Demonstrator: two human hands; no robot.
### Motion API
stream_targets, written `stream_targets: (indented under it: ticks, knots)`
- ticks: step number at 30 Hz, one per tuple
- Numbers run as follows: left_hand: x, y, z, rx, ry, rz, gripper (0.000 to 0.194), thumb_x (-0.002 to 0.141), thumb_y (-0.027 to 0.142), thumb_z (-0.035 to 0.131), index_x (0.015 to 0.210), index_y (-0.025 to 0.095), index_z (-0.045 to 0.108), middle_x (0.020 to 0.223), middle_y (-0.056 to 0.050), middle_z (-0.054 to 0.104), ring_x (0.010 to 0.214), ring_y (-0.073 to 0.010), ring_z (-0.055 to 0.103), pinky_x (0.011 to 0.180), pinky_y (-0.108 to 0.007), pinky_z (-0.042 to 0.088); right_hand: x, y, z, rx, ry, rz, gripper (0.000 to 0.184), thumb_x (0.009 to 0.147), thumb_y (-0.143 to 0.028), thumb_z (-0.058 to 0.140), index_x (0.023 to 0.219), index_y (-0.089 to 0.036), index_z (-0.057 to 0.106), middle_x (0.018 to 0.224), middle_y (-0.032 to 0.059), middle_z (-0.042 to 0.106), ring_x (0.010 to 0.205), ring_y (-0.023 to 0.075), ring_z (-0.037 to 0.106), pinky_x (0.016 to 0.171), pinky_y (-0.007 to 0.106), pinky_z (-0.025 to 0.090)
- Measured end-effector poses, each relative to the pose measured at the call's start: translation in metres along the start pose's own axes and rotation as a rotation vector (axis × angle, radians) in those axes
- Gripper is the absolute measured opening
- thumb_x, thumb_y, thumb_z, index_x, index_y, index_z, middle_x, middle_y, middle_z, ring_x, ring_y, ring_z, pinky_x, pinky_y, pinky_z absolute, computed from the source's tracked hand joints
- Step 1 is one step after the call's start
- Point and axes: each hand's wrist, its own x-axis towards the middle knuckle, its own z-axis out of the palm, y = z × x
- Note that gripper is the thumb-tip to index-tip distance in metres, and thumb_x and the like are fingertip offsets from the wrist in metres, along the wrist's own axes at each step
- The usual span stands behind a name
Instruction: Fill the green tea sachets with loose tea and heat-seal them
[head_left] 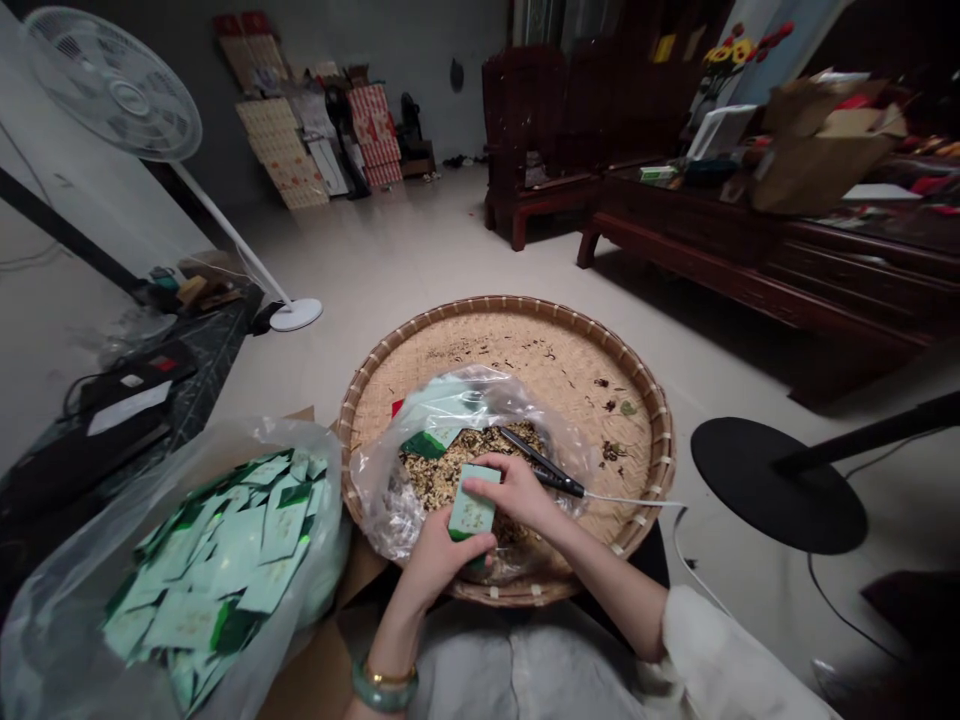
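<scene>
pale green printed packet (472,512) stood between both hands, left hand (439,565) with fingers pinching its lower end, right hand (517,492) with fingers curled around a black corded tool (555,472), above dried loose tea (442,475) in a plastic bag (375,480) on a round bamboo tray (592,400).

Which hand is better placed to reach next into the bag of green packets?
Left, probably: the left hand is nearer that bag, though holding a green packet; the right hand grips a black corded tool.

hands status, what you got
Left hand gripping small pale green rectangular packet. Right hand holding black corded hand tool. Beneath them, clear plastic bag of brown dried leaves.
</scene>
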Motion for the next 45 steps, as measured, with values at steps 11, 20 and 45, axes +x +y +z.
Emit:
stream_targets:
  ticks: [11,20,45]
  knots:
    - [0.002,-0.009,-0.003,-0.277,0.066,-0.054,0.053,0.058,0.052,0.078,0.089,0.011,0.063,0.081,-0.01,0.073,0.059,-0.0181,0.068,0.047,-0.024,0.051,0.006,0.006,-0.049,-0.917,0.172,-0.216,0.029,0.086,-0.028,0.056,0.111,-0.015,0.062,0.104,0.012,0.064,0.097,0.0241,0.057,0.084,0.036,0.046]
    - [-0.002,-0.005,-0.003,-0.37,0.096,-0.008,0.053,0.049,0.036,0.087,0.089,0.01,0.064,0.092,-0.013,0.072,0.063,-0.0188,0.068,0.051,-0.025,0.053,0.006,0.007,-0.064,-1.166,0.01,-0.016,0.059,0.074,-0.018,0.063,0.13,-0.008,0.048,0.117,0.0198,0.06,0.107,0.0299,0.055,0.091,0.041,0.043]
    - [-0.003,-0.014,-0.006,-0.211,0.094,0.026,0.057,0.066,0.065,0.065,0.081,0.009,0.067,0.067,-0.008,0.07,0.057,-0.0194,0.066,0.051,-0.026,0.051,-0.01,-0.03,-0.046,-0.469,-0.278,0.007,0.029,0.079,-0.032,0.059,0.1,-0.016,0.071,0.091,0.0057,0.071,0.076,0.0192,0.059,0.067,0.029,0.045]
